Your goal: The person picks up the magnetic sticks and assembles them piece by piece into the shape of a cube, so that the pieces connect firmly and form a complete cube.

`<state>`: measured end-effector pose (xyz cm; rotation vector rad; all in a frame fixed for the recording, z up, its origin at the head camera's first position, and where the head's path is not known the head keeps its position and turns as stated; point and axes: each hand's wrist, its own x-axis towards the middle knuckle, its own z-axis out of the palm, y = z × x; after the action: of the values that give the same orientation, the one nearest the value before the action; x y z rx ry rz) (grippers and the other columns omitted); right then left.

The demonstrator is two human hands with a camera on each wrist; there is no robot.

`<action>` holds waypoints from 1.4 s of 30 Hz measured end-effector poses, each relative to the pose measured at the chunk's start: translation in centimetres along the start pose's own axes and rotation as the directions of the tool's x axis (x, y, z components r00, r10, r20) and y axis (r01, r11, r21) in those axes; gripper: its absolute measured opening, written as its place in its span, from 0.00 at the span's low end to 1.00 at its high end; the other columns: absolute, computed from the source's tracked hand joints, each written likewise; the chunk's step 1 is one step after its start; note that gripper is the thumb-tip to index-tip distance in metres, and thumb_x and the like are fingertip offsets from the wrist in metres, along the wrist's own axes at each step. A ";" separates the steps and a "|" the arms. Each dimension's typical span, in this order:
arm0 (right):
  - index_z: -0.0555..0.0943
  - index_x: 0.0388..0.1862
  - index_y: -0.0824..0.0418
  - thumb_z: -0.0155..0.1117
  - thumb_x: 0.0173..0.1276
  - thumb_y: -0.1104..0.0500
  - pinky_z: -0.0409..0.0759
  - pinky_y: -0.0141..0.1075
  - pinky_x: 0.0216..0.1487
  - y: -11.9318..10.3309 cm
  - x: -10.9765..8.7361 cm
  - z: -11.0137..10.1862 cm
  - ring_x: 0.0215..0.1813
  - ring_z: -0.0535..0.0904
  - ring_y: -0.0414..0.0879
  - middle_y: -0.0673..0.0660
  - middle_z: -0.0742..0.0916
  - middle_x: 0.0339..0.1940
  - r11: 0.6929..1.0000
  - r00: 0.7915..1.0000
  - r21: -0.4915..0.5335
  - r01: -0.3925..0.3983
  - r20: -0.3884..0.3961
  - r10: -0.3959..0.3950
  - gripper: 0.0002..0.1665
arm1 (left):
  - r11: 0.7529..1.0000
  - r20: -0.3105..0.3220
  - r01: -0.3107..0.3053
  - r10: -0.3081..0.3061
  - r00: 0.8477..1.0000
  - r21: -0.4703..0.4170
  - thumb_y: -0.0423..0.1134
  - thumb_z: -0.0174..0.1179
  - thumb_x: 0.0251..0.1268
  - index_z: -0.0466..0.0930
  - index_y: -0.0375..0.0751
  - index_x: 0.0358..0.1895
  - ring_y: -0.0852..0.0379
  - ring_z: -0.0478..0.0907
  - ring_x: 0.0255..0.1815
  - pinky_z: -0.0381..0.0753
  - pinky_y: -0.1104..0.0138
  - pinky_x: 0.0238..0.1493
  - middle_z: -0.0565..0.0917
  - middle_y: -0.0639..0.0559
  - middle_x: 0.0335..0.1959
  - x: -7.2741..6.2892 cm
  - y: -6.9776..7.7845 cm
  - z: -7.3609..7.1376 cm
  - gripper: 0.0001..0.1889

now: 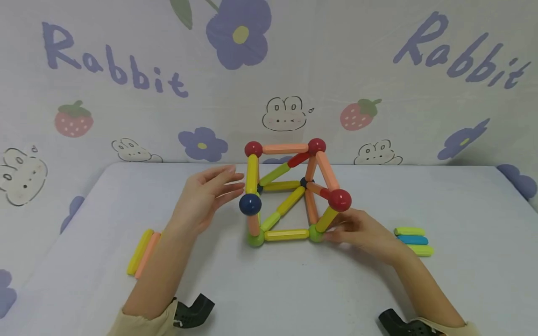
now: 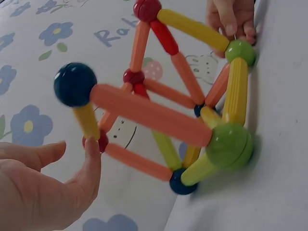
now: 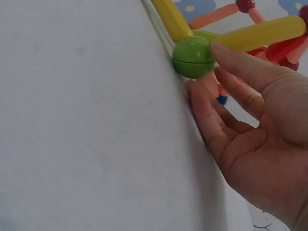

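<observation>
A frame of magnetic sticks and balls (image 1: 287, 234) stands on the white table, with red, dark blue and green balls at its corners. To its left, my left hand (image 1: 210, 196) has its fingers loosely extended beside the upper yellow stick (image 1: 251, 173). In the left wrist view a fingertip overlaps the red ball (image 2: 102, 141) there; whether it touches cannot be made out. At the lower right corner my right hand (image 1: 365, 235) holds the green ball (image 3: 193, 57) between thumb and fingers. A yellow stick (image 1: 327, 219) rises from this ball to a red ball (image 1: 339, 200).
Loose yellow (image 1: 140, 252) and orange sticks (image 1: 148, 255) lie at the left, partly behind the left forearm. Right of the right hand lie two lime sticks (image 1: 409, 231) and a blue stick (image 1: 413, 240). A printed cloth (image 1: 286, 70) hangs behind the table.
</observation>
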<state>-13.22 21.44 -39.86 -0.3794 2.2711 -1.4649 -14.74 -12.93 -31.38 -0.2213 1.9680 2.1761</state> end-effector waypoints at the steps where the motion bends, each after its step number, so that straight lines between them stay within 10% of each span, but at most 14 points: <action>1: 0.79 0.63 0.67 0.71 0.71 0.58 0.85 0.38 0.49 0.0 -0.1 -0.3 0.49 0.84 0.51 0.62 0.87 0.55 1.000 1.000 -0.004 -0.005 -0.004 0.005 0.25 | 1.000 0.000 -0.012 0.012 1.000 0.010 0.41 0.59 0.82 0.72 0.33 0.75 0.51 0.85 0.59 0.84 0.67 0.60 0.81 0.37 0.65 -0.1 0.1 -0.4 0.26; 7: 0.78 0.64 0.66 0.69 0.74 0.57 0.87 0.41 0.51 -0.3 -1.4 -2.8 0.52 0.85 0.53 0.63 0.86 0.56 0.999 0.999 -0.046 -0.018 -0.046 0.016 0.24 | 0.981 -0.033 -0.081 0.088 0.996 0.176 0.41 0.59 0.82 0.70 0.30 0.75 0.61 0.87 0.49 0.86 0.68 0.56 0.80 0.35 0.66 -0.7 0.6 -3.1 0.27; 15: 0.79 0.65 0.63 0.65 0.78 0.55 0.85 0.36 0.50 -0.3 -3.1 -6.1 0.56 0.83 0.52 0.61 0.87 0.57 0.976 0.991 -0.214 -0.036 -0.136 0.006 0.22 | 0.872 -0.029 -0.057 0.081 0.996 0.486 0.48 0.56 0.83 0.67 0.36 0.79 0.46 0.80 0.67 0.81 0.65 0.66 0.76 0.39 0.74 -1.2 1.0 -7.9 0.31; 21: 0.79 0.66 0.62 0.63 0.80 0.56 0.84 0.33 0.48 0.4 -3.9 -7.6 0.58 0.82 0.53 0.62 0.86 0.59 0.952 0.983 -0.300 -0.061 -0.182 0.005 0.21 | 0.815 -0.070 -0.018 0.072 0.995 0.579 0.51 0.53 0.84 0.66 0.35 0.79 0.41 0.78 0.69 0.81 0.67 0.66 0.76 0.37 0.74 -2.1 -0.1 -10.6 0.32; 31: 0.78 0.67 0.63 0.62 0.81 0.51 0.82 0.35 0.49 1.9 -5.3 -10.1 0.57 0.79 0.48 0.65 0.82 0.65 0.931 0.966 -0.334 -0.149 -0.250 0.065 0.24 | 0.773 -0.207 0.130 0.002 0.978 0.621 0.54 0.52 0.83 0.64 0.32 0.79 0.30 0.63 0.76 0.67 0.36 0.75 0.67 0.30 0.78 -4.5 -3.2 -15.6 0.34; 37: 0.74 0.71 0.67 0.62 0.80 0.50 0.79 0.63 0.55 2.9 -5.7 -10.9 0.65 0.73 0.67 0.73 0.77 0.71 0.918 0.960 -0.325 -0.226 -0.236 0.153 0.29 | 0.734 -0.228 0.242 -0.122 0.966 0.635 0.57 0.58 0.79 0.63 0.32 0.80 0.39 0.74 0.67 0.80 0.53 0.69 0.69 0.31 0.77 -5.4 -5.1 -18.4 0.39; 42: 0.76 0.71 0.66 0.66 0.77 0.49 0.78 0.59 0.54 4.0 -5.8 -11.3 0.63 0.74 0.64 0.71 0.80 0.69 0.912 0.960 -0.327 -0.250 -0.207 0.189 0.31 | 0.704 -0.186 0.229 -0.139 0.973 0.673 0.55 0.65 0.75 0.65 0.29 0.78 0.53 0.83 0.56 0.85 0.67 0.52 0.75 0.31 0.72 -6.0 -6.1 -18.9 0.40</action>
<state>-13.50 34.64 -38.30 -0.0915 2.6197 -1.0132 -7.85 -31.42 -37.72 -0.4107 2.5390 1.1930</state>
